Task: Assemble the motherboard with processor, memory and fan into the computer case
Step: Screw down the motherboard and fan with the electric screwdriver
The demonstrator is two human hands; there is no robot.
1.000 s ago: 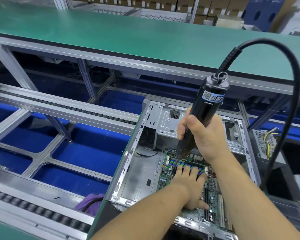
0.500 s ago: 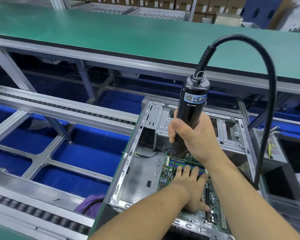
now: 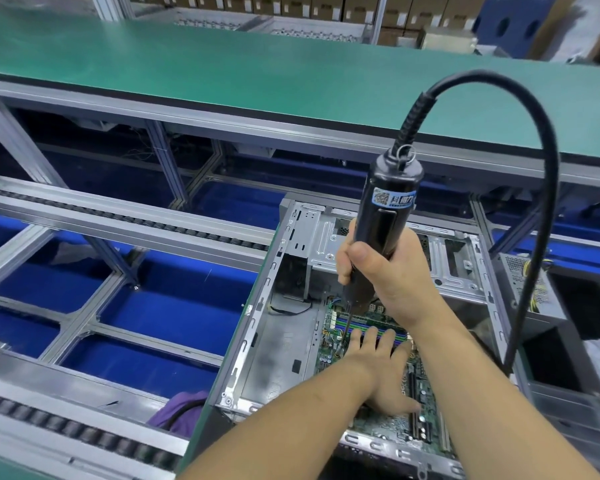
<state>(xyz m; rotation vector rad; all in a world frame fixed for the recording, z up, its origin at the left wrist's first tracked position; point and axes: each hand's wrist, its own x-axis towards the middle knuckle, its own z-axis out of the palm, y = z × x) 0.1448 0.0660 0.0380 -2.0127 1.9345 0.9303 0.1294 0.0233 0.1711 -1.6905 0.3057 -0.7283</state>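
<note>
Green matting covers one long workbench (image 3: 222, 74) across the far side, with a row of brown cartons (image 3: 326, 5) behind its far edge. Two roller conveyor rails (image 3: 118, 220) run over blue bins (image 3: 170, 306) at the left. One open grey computer case (image 3: 291, 341) lies on its side at the near right, on a green-edged pallet; one power supply (image 3: 523, 282) with yellow wires sits just beside the case's right wall. One green motherboard (image 3: 420, 420) lies flat inside the case, toward its near right corner, its striped memory slots (image 3: 357, 329) at the board's far edge. One black electric screwdriver (image 3: 385, 223) stands nearly upright over the board, its thick black cable (image 3: 534, 174) arching up and dropping past the case's right wall. A blue band near the tool's top carries a square code and white characters too blurred to read. The right hand (image 3: 388, 271) wraps round the tool's lower body, thumb toward the camera; the thin bit (image 3: 345, 323) points down to the board's far-left corner. The left hand (image 3: 381, 372) lies flat on the motherboard, fingers straight and spread, tips at the memory slots. A purple cloth (image 3: 181, 410) lies by the case's near-left corner.
</note>
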